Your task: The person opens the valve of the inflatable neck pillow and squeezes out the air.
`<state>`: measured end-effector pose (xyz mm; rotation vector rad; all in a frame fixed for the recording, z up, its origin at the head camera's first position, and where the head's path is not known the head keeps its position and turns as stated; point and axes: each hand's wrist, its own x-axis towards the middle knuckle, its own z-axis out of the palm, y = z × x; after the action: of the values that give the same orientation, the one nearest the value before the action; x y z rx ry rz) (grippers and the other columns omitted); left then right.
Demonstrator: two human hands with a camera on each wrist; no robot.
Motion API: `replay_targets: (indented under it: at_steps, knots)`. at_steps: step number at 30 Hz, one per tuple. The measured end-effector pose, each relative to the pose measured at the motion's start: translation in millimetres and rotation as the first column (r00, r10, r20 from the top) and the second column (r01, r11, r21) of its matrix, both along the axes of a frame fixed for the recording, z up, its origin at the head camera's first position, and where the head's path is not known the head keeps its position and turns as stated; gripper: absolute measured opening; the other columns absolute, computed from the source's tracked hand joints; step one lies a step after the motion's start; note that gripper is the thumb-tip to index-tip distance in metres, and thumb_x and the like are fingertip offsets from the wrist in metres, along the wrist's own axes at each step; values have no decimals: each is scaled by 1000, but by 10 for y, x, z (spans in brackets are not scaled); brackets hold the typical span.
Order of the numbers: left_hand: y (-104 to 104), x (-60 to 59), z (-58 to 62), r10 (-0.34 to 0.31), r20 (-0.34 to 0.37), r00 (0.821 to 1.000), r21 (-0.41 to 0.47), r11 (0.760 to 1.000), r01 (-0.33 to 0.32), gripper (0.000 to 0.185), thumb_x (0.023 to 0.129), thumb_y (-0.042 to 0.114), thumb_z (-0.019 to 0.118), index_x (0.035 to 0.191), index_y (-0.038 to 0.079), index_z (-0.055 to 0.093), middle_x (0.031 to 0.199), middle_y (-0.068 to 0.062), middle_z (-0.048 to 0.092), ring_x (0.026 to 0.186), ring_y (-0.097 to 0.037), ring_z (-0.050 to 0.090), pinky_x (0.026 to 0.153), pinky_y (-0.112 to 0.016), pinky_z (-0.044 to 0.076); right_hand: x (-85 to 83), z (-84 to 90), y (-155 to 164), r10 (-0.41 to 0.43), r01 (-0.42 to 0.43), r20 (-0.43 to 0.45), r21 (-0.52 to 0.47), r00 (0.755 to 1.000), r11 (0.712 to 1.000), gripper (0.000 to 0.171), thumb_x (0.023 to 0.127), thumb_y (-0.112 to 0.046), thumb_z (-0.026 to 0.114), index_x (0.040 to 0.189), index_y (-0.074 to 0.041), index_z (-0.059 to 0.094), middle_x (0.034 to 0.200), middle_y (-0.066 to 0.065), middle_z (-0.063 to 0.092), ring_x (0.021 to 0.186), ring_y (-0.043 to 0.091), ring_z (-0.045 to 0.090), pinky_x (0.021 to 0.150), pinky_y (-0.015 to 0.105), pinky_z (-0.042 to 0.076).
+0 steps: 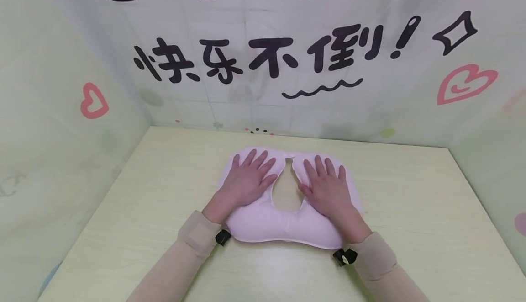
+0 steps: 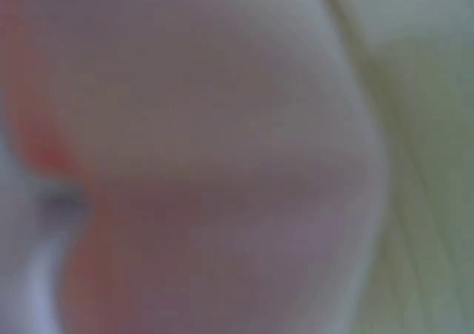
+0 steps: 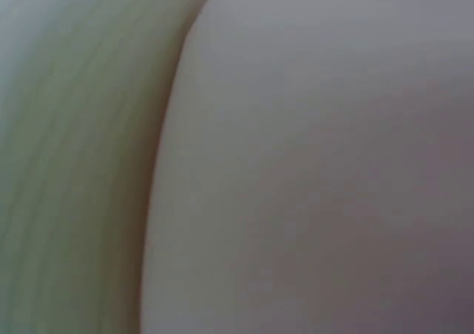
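Note:
A pale pink U-shaped neck pillow [image 1: 283, 224] lies flat on the table, its two ends meeting at the far side around a teardrop-shaped opening. My left hand [image 1: 248, 181] rests on the pillow's left arm with the fingers spread and straight. On the right arm lies my right hand [image 1: 328, 188], palm down, its thumb at the edge of the central opening. In the left wrist view the pillow [image 2: 222, 119] is a blurred close surface filling most of the frame. The right wrist view likewise shows the pillow [image 3: 311, 164] very close, its curved edge against the wood.
The light wooden table [image 1: 144, 210] extends on both sides of the pillow. Behind it hangs a pale backdrop [image 1: 246, 105] with black lettering and pink hearts. A small black wrist device [image 1: 223, 237] sits by the left cuff, and another black device [image 1: 344, 257] by the right.

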<state>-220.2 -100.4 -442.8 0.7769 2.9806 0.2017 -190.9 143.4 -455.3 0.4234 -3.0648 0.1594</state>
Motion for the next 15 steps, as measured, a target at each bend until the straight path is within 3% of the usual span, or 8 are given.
replay_targets:
  at_steps: [15]
  knots:
    - [4,-35,-33,0,30,1000,-30,1000,1,60,109,53,34,160,22,40,167,-7,30,155,-37,17,117,-70,12,-18,-39,-3,2,-2,31,0,1000,1000,69,103,-46,54,159,-9,37,161,26,32,148,48,27,112,73,19]
